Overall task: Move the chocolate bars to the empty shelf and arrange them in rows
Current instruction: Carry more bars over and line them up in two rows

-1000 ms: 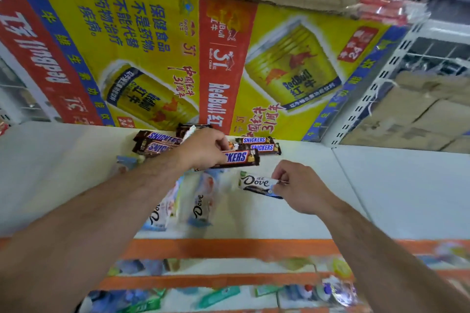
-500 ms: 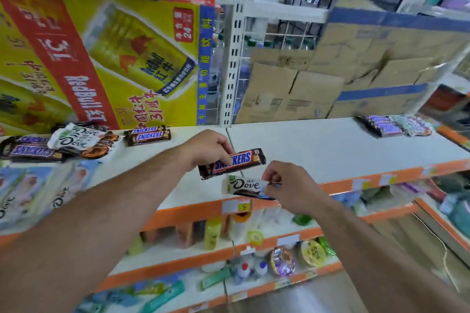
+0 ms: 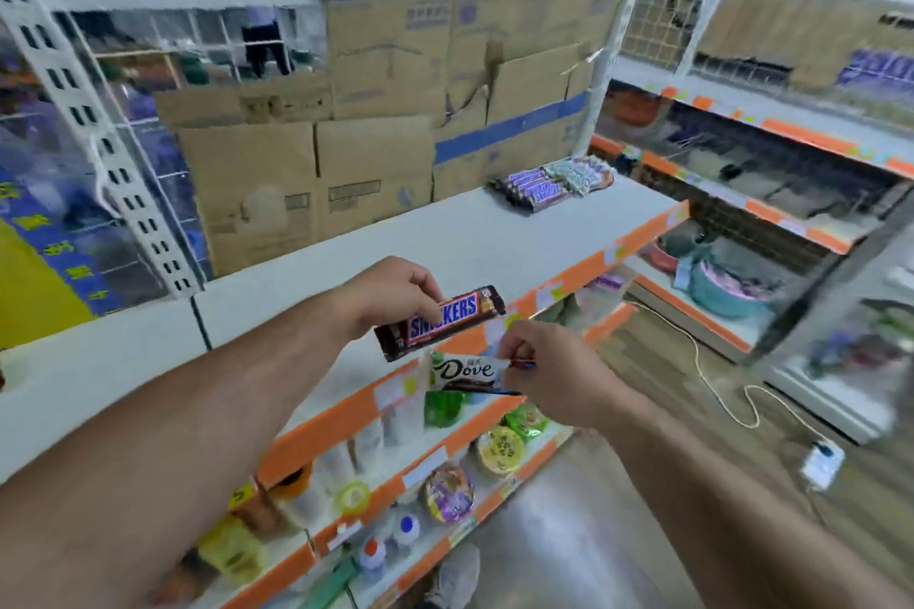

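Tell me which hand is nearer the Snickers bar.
Left. The left hand grips the Snickers bar from above; the right hand sits just below and right of it, pinching the Dove bar.

Light: bright, even, indoors | Focus: Snickers bar (image 3: 440, 321) sharp — shelves right of and behind it smeared | Edges: bowed, wide-angle

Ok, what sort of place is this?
Probably a small supermarket or convenience shop: white metal shelf with orange price-label edging, brown cardboard cartons stacked behind it, and a brown Snickers bar in the left hand and a white Dove bar in the right hand.
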A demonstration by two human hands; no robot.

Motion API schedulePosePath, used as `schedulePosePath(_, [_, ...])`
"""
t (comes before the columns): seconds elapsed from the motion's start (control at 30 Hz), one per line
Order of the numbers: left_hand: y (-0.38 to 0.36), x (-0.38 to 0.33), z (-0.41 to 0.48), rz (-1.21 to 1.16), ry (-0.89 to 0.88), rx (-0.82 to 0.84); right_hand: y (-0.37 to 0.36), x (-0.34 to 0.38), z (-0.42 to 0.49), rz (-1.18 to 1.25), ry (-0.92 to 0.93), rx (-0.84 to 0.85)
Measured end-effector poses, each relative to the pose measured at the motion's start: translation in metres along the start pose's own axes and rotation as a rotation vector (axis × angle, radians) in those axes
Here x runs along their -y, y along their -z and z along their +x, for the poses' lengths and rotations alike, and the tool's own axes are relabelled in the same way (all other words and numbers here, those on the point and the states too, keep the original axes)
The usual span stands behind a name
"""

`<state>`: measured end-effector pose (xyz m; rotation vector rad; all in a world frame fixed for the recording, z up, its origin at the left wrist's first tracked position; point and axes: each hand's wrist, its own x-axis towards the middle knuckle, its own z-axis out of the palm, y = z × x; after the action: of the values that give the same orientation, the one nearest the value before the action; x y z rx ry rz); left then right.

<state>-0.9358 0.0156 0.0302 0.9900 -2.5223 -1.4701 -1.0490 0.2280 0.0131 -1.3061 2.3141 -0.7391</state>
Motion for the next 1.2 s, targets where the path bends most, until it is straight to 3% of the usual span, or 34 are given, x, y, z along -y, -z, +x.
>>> schedulePosePath(0.3, [-0.06, -0.074, 0.17, 0.063, -0.116, 0.149, 0.071, -0.095, 0.079, -0.102, -0.124, -0.11])
schedulePosePath(0.57, [-0.078, -0.126, 0.296, 0.131, -0.175, 0.171, 0.132, -0.153, 0.17, -0.154, -0.143, -0.156])
schedulePosePath(0.7, [-0.083, -0.138, 0.335, 0.187, -0.176, 0.155, 0.145, -0.173, 0.203, -0.128, -0.138, -0.091])
schedulePosePath(1.07, [-0.101, -0.149, 0.403, 0.494, -0.21, -0.076, 0.186, -0.242, 0.3, -0.137, 0.068, 0.01])
schedulePosePath(1.2, [-0.109, -0.148, 0.411, 0.646, -0.11, -0.189, 0.201, -0.265, 0.329, -0.129, 0.203, 0.113])
